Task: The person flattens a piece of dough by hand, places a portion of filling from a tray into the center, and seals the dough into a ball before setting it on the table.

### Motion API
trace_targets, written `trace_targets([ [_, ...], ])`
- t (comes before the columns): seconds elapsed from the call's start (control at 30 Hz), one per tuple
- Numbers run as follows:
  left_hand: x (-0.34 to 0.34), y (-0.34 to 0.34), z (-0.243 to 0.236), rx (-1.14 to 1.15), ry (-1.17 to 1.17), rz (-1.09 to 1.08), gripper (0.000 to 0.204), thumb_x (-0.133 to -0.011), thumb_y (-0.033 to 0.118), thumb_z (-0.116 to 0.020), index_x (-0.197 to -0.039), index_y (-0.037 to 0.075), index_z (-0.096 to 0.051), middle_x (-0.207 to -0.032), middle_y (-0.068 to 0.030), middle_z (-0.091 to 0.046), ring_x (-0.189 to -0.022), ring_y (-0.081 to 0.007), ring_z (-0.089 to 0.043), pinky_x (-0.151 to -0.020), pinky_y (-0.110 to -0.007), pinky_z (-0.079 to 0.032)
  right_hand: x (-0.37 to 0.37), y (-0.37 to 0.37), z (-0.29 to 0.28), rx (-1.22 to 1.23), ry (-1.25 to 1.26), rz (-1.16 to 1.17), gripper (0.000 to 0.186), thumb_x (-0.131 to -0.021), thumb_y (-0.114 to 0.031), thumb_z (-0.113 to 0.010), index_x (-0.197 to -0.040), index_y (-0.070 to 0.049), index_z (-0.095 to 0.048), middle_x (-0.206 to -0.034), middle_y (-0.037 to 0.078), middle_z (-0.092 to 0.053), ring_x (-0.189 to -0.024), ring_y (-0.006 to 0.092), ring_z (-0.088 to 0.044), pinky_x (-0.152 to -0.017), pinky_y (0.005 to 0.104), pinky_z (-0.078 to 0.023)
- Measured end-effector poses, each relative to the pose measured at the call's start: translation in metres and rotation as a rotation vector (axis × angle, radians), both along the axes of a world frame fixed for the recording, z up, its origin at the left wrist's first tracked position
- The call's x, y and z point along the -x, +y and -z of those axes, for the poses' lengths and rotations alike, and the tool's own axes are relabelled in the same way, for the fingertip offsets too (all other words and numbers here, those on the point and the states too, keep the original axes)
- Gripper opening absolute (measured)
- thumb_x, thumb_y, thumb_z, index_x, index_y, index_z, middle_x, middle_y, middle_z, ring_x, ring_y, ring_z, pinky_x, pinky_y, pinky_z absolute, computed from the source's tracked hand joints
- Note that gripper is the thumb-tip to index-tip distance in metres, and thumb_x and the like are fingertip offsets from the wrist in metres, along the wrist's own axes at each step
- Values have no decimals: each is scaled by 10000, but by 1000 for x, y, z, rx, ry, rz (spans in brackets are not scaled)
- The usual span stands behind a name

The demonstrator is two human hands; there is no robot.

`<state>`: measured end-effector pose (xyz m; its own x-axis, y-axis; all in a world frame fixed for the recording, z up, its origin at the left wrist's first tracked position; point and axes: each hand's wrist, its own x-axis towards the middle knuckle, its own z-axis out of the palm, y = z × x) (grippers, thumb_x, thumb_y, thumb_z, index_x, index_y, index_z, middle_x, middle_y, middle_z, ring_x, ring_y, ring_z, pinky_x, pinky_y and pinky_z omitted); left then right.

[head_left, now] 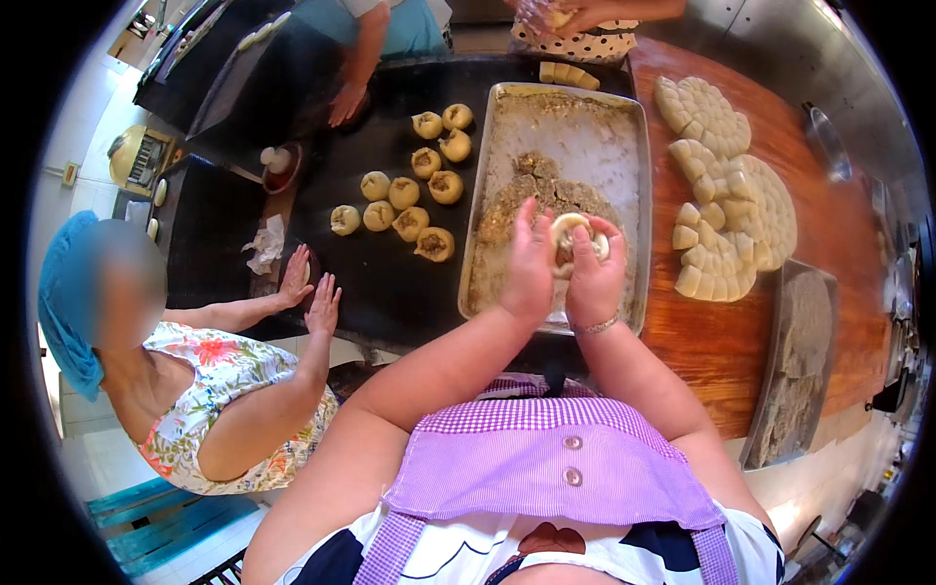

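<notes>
My right hand (595,278) is closed round a piece of dough (564,253), its thumb lying across the front. Brown crumbly filling shows inside the dough's pale rim. Against the dough's left side is my left hand (531,261), fingers stretched out and pointing away from me; whether it bears any weight I cannot tell. Both hands are above the near part of a large metal tray (473,263). A mound of brown filling (536,185) lies in it, partly hidden by my hands. Left of the tray sit several filled dough balls (405,193) on the dark tabletop (331,185).
To the right, cut dough pieces (736,210) cover part of a wooden table (702,341), beside a long grey tray (795,361). A co-worker in a blue cap (68,292) presses at the table's left side. Two other people's hands (349,102) (575,15) work across the table.
</notes>
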<state>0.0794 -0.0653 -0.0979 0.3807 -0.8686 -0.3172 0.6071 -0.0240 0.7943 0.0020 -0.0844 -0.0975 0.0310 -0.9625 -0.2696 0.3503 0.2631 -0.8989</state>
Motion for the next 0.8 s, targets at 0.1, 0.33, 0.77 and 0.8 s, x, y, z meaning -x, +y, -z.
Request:
trace_targets([
  [0.1,-11,4,9,59,248,-53,433,-1059,312,-363,-1360,12,-444,-1280,-117,-554,-1189,-220,-536,-1041,-358,-418,-6,6,7,220,-25,-110,570,-953,-275,-645,-1371,-8,-365,-1264,117,-515,-1095,181,-548,-944,308,-470],
  [0.33,-6,21,13,7,-93,-10,285,-1040,187,-449,-1181,-5,-606,-1110,-77,-649,-1031,-155,-597,-930,-296,-472,-8,17,16,103,84,-178,409,-922,-95,-621,-1302,0,-504,-1195,106,-594,-1084,160,-562,-963,291,-457],
  [0.77,-37,28,-3,109,192,127,547,-1068,412,-262,-1285,-23,-515,-1263,-121,-571,-1131,-204,-583,-983,-351,-478,11,16,-6,328,48,-545,692,-879,-209,-720,-1433,-17,-352,-1325,111,-499,-1195,185,-517,-1011,329,-442],
  [0.8,-40,31,-3,78,218,165,550,-1068,412,-261,-1259,-27,-532,-1256,-116,-576,-1122,-203,-588,-978,-351,-482,16,13,-11,348,3,-594,714,-869,-227,-733,-1434,-15,-351,-1325,112,-497,-1204,187,-512,-1019,333,-435],
])
